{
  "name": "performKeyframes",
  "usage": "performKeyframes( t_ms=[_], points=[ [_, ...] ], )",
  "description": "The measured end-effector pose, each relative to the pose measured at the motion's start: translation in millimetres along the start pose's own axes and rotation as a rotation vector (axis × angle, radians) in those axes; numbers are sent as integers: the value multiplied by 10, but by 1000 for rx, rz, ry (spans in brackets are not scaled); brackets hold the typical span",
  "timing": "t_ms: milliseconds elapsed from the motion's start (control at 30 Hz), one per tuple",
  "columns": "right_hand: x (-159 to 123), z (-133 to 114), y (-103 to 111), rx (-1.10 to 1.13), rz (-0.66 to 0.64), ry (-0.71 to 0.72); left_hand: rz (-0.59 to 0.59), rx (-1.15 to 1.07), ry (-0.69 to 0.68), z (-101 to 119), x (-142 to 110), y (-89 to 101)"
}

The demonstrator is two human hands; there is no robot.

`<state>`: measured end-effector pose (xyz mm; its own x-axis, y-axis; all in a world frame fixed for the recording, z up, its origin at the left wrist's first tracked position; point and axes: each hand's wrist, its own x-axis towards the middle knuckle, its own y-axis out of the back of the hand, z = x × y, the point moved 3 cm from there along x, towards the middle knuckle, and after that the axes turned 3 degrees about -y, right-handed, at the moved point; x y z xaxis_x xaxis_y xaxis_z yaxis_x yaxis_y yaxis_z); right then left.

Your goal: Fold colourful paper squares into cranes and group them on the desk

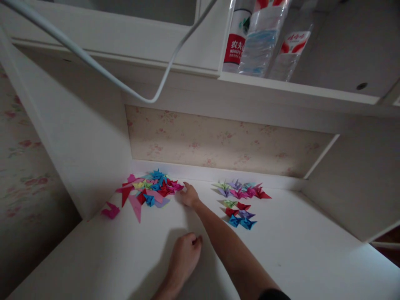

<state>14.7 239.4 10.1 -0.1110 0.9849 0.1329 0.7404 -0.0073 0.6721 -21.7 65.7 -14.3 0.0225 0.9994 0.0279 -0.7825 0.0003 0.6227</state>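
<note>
Toward the back left of the white desk, my right hand (pixel 189 196) reaches to the edge of a loose pile of folded paper cranes (pixel 146 185). Its fingers are stretched and slightly apart, beside the tip of a magenta paper crane (pixel 177 187); whether they touch it is hard to see. My left hand (pixel 186 255) rests closed in a loose fist nearer to me, with nothing visible in it. Right of my right arm, more paper cranes lie in groups: a back group (pixel 240 190) and a front group (pixel 239 214) with blue, red, purple and green ones.
A white desk (pixel 296 250) has side panels and a back ledge. Overhead is a shelf (pixel 300 89) with several plastic water bottles (pixel 261 41). A white cable (pixel 125 88) hangs in front of the upper cabinet. A lone magenta crane (pixel 111 210) sits by the left panel.
</note>
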Motion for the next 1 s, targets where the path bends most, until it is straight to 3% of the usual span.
performKeyframes(
  t_ms=[200, 367, 467, 667, 800, 900, 1000],
  points=[
    [131, 29, 24, -53, 41, -76, -8, -19, 18, 8, 6, 19],
    [-75, 131, 209, 51, 85, -109, 23, -10, -25, 22, -14, 26],
    [-417, 176, 370, 162, 78, -95, 24, -16, -49, 8, -14, 18],
    [-1425, 360, 750, 394, 71, -69, 69, -105, -90, -6, 1, 57],
    [-1997, 568, 896, 665, 61, -166, 0, -188, -91, 30, -41, 118],
    [-2249, 669, 904, 773, 3, -236, -38, -252, -110, 99, -101, 174],
    [-2325, 702, 886, 826, 2, -209, -94, -290, -114, 176, -154, 205]
  ],
)
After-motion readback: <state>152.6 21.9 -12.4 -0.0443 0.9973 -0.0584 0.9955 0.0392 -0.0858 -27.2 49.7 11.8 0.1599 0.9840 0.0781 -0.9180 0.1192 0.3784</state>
